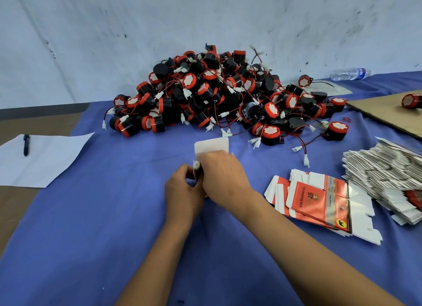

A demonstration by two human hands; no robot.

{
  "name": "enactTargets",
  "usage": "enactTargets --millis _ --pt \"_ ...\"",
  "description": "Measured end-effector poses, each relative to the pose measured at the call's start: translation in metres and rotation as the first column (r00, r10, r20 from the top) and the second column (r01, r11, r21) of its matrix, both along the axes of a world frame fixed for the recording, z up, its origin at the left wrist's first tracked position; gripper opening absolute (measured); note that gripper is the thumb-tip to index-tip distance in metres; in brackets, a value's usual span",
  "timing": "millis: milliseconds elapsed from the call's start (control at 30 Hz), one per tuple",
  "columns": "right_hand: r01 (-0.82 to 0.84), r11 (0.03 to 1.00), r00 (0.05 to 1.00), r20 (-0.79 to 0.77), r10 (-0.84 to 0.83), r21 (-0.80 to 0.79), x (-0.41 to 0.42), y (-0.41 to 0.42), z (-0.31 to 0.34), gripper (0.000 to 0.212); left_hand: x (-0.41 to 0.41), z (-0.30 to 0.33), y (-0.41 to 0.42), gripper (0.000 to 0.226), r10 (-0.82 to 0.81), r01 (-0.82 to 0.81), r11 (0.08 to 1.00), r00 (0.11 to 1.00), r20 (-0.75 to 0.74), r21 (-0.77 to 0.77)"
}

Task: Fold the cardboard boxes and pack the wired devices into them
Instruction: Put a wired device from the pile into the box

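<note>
A small cardboard box (pixel 211 146) stands in the middle of the blue cloth with its white top flap raised. My right hand (pixel 222 175) curls over the box from the right and covers most of it. My left hand (pixel 182 191) holds the box's left edge, where a white wire connector (pixel 196 165) sticks out between my fingers. A large pile of black and red wired devices (pixel 217 93) lies behind the box. Flat red and white box blanks (pixel 319 198) lie to the right.
A taller stack of flat blanks (pixel 383 168) sits at the right edge. A brown cardboard sheet (pixel 388 111) with one device lies at back right, beside a plastic bottle (pixel 351 73). White paper (pixel 43 159) with a black pen (pixel 26 144) lies on the left.
</note>
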State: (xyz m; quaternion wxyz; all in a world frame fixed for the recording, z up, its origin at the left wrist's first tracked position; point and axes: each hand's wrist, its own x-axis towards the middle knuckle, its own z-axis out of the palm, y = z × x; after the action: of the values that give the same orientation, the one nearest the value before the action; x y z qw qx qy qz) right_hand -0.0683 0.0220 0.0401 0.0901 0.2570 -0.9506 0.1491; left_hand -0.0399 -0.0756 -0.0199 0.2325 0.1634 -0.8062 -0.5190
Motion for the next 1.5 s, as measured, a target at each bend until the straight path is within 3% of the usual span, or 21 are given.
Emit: enactTargets --millis 100,233,333,533,633,867,1000,1133,1267,1500 --pt "-0.02 0.999 0.99 0.136 0.024 -0.03 -0.002 0.003 -0.002 0.015 0.004 0.006 -0.006 0.015 -0.132 0.129 0.989 0.991 0.03 0.069" --pt "-0.028 0.998 0.962 0.269 0.04 -0.049 -0.008 0.005 -0.002 0.044 0.01 0.011 -0.018 0.008 -0.301 0.29 0.939 0.953 0.038 0.186" --pt "-0.03 0.997 0.964 0.263 0.047 -0.067 -0.012 0.007 -0.006 0.054 0.011 0.01 -0.025 0.024 -0.4 0.383 0.896 0.916 0.035 0.227" --pt "0.031 0.873 0.993 0.118 0.031 -0.486 -0.01 0.013 -0.019 0.031 0.004 0.005 -0.03 0.034 -0.402 0.378 0.89 0.914 0.049 0.254" --pt "-0.015 0.879 0.995 0.081 0.061 -0.477 -0.009 0.014 -0.024 0.033 0.003 0.005 -0.032 0.036 -0.407 0.38 0.885 0.912 0.047 0.269" --pt "-0.11 0.922 0.917 0.32 0.238 -0.37 -0.016 0.031 -0.001 0.045 0.003 0.004 -0.034 0.038 -0.431 0.408 0.881 0.901 0.052 0.239" --pt "-0.153 0.891 0.877 0.357 0.322 -0.427 -0.017 0.04 0.004 0.023 0.002 0.002 -0.035 0.038 -0.439 0.415 0.876 0.897 0.054 0.245" --pt "-0.099 0.899 0.924 0.296 0.242 -0.426 -0.017 0.032 0.0 0.009 0.001 0.0 -0.036 0.036 -0.436 0.414 0.88 0.899 0.052 0.232" --pt "-0.08 0.926 0.958 0.23 0.174 -0.369 -0.013 0.019 -0.003 0.013 0.002 0.001 -0.036 0.035 -0.448 0.429 0.878 0.893 0.045 0.214" --pt "-0.071 0.99 0.995 0.062 0.079 -0.121 -0.005 0.004 0.008 0.018 0.004 0.004 -0.036 0.029 -0.435 0.423 0.892 0.899 0.047 0.156"
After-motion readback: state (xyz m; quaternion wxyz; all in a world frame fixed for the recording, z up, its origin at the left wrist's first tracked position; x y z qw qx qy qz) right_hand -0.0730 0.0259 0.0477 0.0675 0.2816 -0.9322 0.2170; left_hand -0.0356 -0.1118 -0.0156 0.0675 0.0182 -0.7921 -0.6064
